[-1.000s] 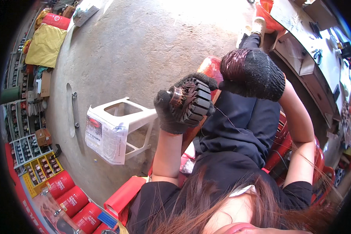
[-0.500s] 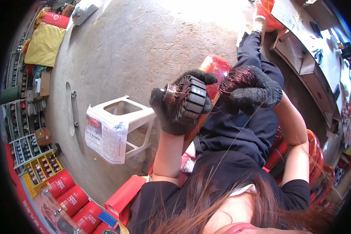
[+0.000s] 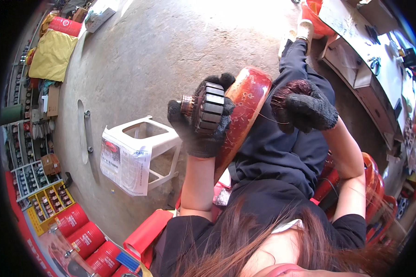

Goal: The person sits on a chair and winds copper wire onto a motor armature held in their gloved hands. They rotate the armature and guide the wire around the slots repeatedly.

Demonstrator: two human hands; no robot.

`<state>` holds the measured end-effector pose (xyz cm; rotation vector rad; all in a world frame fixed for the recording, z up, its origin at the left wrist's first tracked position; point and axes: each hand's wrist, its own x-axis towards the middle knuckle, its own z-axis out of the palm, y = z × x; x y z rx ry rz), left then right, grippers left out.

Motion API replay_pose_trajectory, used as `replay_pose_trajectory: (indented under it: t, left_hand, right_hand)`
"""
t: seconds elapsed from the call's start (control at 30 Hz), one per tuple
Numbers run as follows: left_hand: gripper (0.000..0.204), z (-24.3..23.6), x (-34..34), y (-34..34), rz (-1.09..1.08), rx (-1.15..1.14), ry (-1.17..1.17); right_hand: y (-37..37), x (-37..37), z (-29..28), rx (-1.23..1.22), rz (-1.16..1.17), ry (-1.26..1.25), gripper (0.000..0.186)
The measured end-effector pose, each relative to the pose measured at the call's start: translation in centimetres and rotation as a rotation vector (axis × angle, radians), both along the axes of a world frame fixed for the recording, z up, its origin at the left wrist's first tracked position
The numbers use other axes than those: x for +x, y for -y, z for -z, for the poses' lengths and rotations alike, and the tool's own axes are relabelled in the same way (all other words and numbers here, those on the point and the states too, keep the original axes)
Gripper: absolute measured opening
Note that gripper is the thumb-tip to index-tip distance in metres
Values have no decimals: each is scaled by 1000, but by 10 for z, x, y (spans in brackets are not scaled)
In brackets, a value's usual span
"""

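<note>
One dark, drum-shaped metal motor rotor (image 3: pixel 211 108), slotted around its rim and with a ribbed copper collar (image 3: pixel 187 105) at one end, sits in the person's left hand (image 3: pixel 198 138), raised in front of the body. That hand wears a dark grey knitted glove, its fingers curled around the rotor. The right hand (image 3: pixel 312 111), gloved alike, has its fingers folded over one thick bundle of dark copper-red wire (image 3: pixel 286 94). One thin strand (image 3: pixel 272 120) hangs between the hands; its far end cannot be traced.

The step appears to be handling wire for the rotor; whether it is going on or coming off cannot be told. The next move would seem to call for a firm hold on the rotor and a light, even pull on the strand.

Between the hands rises one glossy red-brown armrest (image 3: pixel 248 99), beside legs in dark trousers (image 3: pixel 282 150), which end in two pale shoes. Left of the rotor stands one white plastic stool (image 3: pixel 164 138) with printed newspaper (image 3: pixel 125 161) draped over its side. Farther out, at lower left, lie at least three red cylindrical drums (image 3: pixel 87 235); at upper right, one pale-topped desk (image 3: pixel 349 30).
</note>
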<state>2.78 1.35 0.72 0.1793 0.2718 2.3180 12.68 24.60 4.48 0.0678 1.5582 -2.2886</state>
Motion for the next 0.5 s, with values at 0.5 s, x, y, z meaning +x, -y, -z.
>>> replay_pose_trajectory:
  t: [0.5]
  left_hand:
    - [94, 2, -8, 6, 18, -305, -433]
  right_hand:
    - [-1, 9, 19, 325, -171, -61, 35]
